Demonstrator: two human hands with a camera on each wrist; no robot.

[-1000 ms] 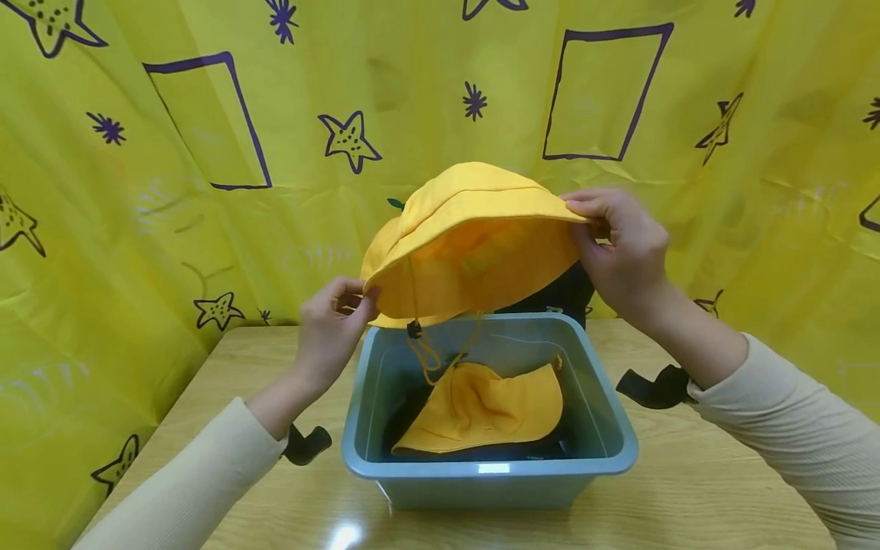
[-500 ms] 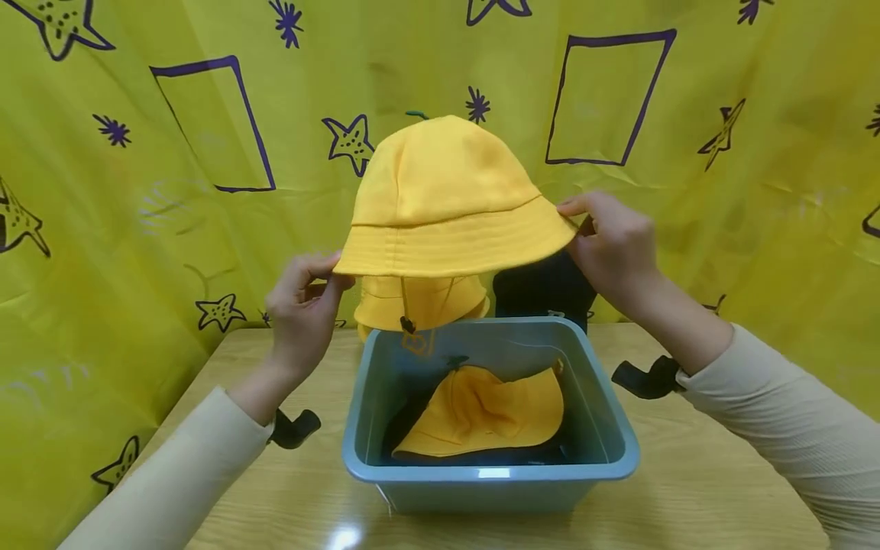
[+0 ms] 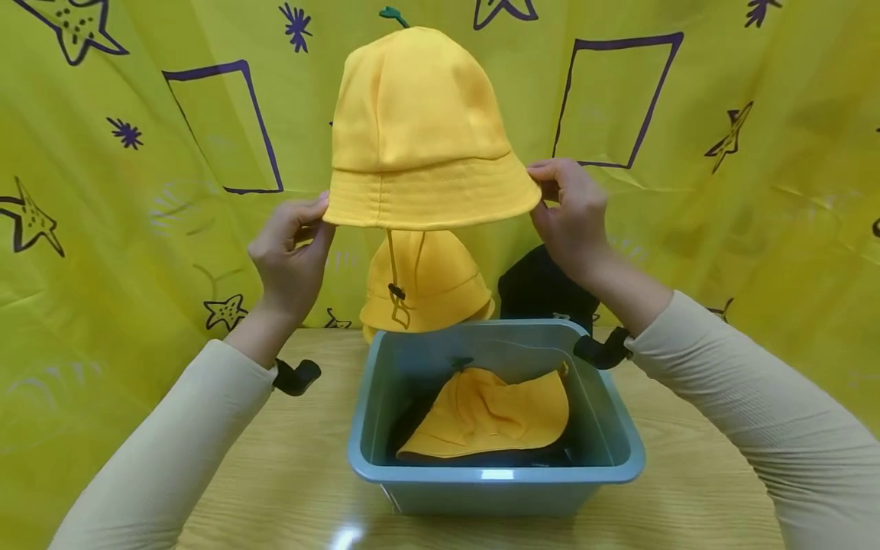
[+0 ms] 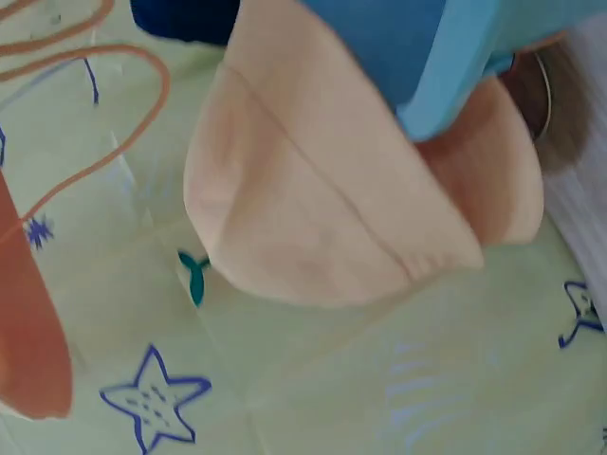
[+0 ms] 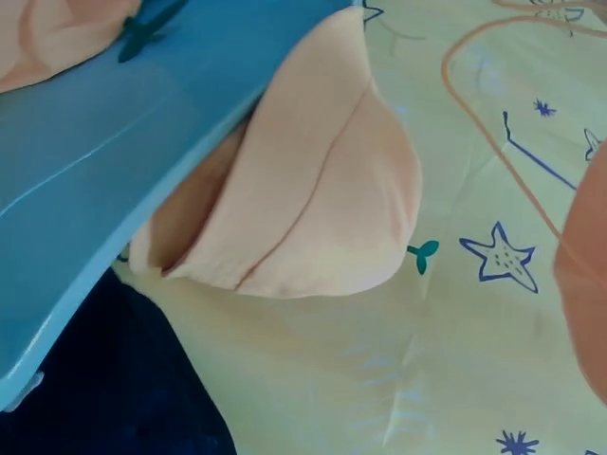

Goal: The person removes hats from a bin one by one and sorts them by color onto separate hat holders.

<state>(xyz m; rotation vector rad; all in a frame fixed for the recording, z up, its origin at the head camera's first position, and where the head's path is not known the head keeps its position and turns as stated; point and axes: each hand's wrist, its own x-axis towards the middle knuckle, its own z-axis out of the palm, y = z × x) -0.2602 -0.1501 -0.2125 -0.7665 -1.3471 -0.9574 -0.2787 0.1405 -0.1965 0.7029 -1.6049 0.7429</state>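
Between my two hands hangs a yellow bucket hat, brim down, a green sprout on its crown and a chin cord with a black toggle below. My left hand pinches the brim's left edge. On the opposite edge, my right hand pinches the brim. Below is a blue-grey plastic bin, where another yellow bucket hat lies crumpled on dark material. Loops of cord cross the left wrist view; neither wrist view clearly shows the fingers.
Behind the bin sit a yellow bucket hat, apparently stacked on another, and a black hat-like item to its right. The bin stands on a wooden table. A yellow curtain with purple drawings hangs behind.
Both hands have lifted the hat. It has turned from showing its underside to hanging brim down, crown up, and now the hat behind the bin shows beneath it.
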